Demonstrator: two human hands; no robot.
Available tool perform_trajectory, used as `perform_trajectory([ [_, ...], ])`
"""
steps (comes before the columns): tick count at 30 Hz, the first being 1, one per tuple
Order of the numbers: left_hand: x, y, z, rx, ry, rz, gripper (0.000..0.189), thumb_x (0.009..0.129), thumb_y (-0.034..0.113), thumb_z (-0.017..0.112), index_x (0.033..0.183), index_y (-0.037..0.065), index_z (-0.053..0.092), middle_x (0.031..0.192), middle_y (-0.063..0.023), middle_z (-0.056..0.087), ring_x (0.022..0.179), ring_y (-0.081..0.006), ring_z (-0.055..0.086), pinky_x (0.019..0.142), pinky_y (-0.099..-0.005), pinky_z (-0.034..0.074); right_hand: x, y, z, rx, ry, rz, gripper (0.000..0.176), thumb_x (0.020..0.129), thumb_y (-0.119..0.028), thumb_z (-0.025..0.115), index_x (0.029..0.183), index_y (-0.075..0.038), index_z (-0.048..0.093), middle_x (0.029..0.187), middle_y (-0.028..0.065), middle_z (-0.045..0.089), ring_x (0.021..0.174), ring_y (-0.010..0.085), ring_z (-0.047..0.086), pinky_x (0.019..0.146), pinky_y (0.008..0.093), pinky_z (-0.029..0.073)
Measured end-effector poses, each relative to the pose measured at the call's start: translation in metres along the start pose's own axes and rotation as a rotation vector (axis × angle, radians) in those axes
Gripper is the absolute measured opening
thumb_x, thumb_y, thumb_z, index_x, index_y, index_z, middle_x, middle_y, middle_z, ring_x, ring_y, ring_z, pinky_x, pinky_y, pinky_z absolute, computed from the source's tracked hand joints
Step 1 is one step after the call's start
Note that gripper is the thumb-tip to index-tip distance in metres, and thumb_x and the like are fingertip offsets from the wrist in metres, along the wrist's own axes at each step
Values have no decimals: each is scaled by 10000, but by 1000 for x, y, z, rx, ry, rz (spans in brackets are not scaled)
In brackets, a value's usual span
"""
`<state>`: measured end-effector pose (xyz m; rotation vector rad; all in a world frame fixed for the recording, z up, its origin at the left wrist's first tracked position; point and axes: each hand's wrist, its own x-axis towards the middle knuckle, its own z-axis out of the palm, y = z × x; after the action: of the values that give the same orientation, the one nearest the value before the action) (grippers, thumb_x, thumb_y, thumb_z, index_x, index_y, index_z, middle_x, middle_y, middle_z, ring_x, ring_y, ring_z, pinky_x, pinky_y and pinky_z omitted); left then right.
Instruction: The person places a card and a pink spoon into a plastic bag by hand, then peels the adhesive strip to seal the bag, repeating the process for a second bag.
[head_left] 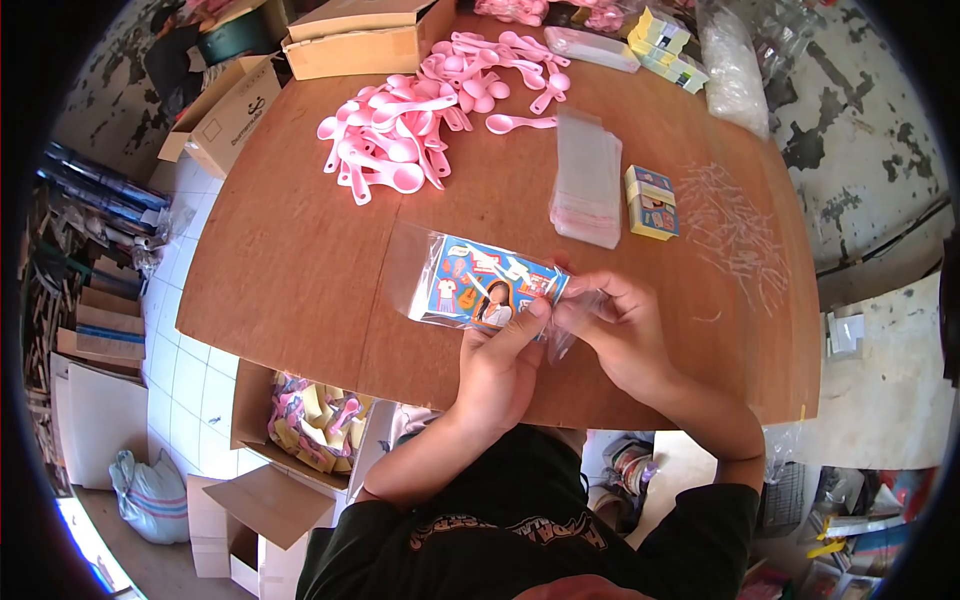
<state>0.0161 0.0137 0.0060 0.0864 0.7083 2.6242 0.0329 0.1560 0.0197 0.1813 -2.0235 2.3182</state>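
Observation:
A clear plastic bag (418, 285) with a blue printed card (462, 268) inside lies across both hands above the table's near side. My left hand (500, 375) grips it from below, thumb pressed on the card's lower right part. At the bag's right end, my right hand (625, 335) pinches the loose plastic with its fingers closed. Beyond the hands lie a stack of flat clear bags (585, 180) and a banded stack of printed cards (652, 203). Farther left is a heap of pink plastic spoons (400, 140).
Thin white strips (735, 235) are scattered at the right of the wooden table (290, 260). Cardboard boxes (370, 40) stand at the back left. Below the near edge, an open carton (255, 410) holds packed pink spoons. Another person (175, 62) is at the far left.

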Motion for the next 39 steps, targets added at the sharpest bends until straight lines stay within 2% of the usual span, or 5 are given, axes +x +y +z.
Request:
perform_trajectory([
  [9,-1,2,-5,31,-85,-139,500,908,148,540,1363,41,361,1343,-102,459,1270,-213,422,1039,-404,365,-3,-7,5,-8,55,95,182,845,52,602,1007,3,537,891,78,624,802,106,608,679,253,502],
  [14,4,10,-2,-153,21,291,529,936,136,514,1405,80,277,1307,-166,483,1249,-302,456,984,-449,436,-7,-16,15,134,137,251,222,854,35,582,1067,24,517,879,96,628,753,123,615,606,251,491],
  [18,2,16,-9,-120,-40,144,495,944,133,496,1382,36,287,1318,-214,471,1239,-314,471,992,-452,434,-6,-15,15,84,-29,361,223,891,-8,553,1101,64,539,891,114,639,733,144,634,599,261,521],
  [26,-1,19,-11,-107,14,309,483,937,105,492,1372,33,293,1296,-226,497,1222,-342,486,976,-450,440,-7,-13,20,33,5,404,146,904,-39,567,1007,63,587,891,133,653,779,167,656,677,295,587],
  [39,-5,21,-13,-69,-39,23,488,894,174,550,1328,45,367,1211,-199,568,1148,-315,542,891,-427,484,-2,-11,38,10,59,361,89,893,-39,584,895,50,592,780,112,652,670,138,654,584,257,560],
])
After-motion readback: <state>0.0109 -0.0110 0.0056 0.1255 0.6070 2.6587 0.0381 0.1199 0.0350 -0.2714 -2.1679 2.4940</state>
